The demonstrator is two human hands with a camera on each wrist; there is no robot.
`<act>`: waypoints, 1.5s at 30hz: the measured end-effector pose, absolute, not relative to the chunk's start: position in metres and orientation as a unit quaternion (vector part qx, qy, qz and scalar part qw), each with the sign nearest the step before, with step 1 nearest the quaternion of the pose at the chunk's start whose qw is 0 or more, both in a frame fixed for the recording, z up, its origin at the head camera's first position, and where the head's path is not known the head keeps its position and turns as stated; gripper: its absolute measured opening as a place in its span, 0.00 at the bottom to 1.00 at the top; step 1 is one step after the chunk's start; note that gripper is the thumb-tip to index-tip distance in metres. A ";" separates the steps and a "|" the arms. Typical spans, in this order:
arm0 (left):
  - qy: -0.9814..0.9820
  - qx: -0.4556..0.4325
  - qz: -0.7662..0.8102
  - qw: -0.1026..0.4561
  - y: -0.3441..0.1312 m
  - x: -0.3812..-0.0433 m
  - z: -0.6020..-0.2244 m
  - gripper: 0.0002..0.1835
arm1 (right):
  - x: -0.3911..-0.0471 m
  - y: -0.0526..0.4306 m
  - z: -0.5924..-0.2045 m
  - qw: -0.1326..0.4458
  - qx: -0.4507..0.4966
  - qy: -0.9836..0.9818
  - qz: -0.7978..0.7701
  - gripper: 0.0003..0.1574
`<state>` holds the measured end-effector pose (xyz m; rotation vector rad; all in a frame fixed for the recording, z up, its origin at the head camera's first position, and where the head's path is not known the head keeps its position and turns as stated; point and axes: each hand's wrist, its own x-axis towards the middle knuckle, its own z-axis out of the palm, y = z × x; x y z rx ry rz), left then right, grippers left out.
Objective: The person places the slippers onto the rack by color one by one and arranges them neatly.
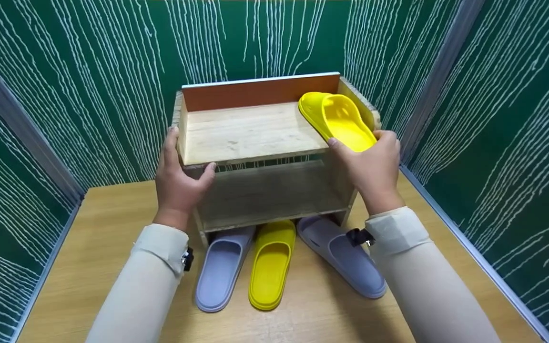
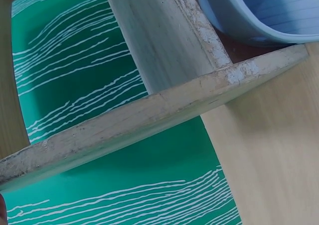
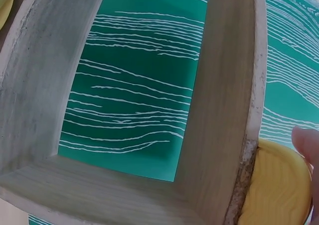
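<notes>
A small wooden shoe rack point(image 1: 241, 133) has a shallow top tray and a lower shelf. My left hand point(image 1: 179, 181) grips its front left corner, thumb at the front edge and fingers along the side panel. My right hand point(image 1: 374, 164) holds a yellow clog point(image 1: 350, 121) by its heel, at the right end of the top tray, toe toward the back. In the right wrist view the clog's heel point(image 3: 276, 185) extends beyond the rack's edge, beside my thumb.
Beneath the rack, toes inward, lie a lavender clog point(image 1: 219, 276), a second yellow clog point(image 1: 270, 276) and another lavender clog point(image 1: 355, 262) angled to the right. The rack stands on a wood-grain surface point(image 1: 112, 238). Green walls point(image 1: 107, 95) with white streaks enclose the back and sides.
</notes>
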<state>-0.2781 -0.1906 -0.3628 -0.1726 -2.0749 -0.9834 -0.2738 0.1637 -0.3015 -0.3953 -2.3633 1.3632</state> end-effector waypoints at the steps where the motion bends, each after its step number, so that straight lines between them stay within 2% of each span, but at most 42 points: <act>1: -0.823 -0.069 -0.391 0.407 -0.190 -0.278 -0.363 0.52 | -0.273 0.165 -0.301 0.191 -0.139 -0.839 0.490 0.66; 13: -0.831 -0.056 -0.396 0.387 -0.191 -0.275 -0.362 0.53 | -0.266 0.178 -0.294 0.228 -0.118 -0.828 0.499 0.57; 19: -0.833 -0.055 -0.400 0.379 -0.191 -0.275 -0.362 0.53 | -0.263 0.189 -0.293 0.258 -0.077 -0.826 0.495 0.49; 33: -0.833 -0.060 -0.407 0.370 -0.192 -0.275 -0.355 0.54 | -0.272 0.222 -0.291 0.259 0.022 -0.795 0.548 0.36; 45: -0.843 -0.058 -0.417 0.336 -0.193 -0.274 -0.353 0.56 | -0.284 0.237 -0.284 0.230 0.080 -0.800 0.549 0.29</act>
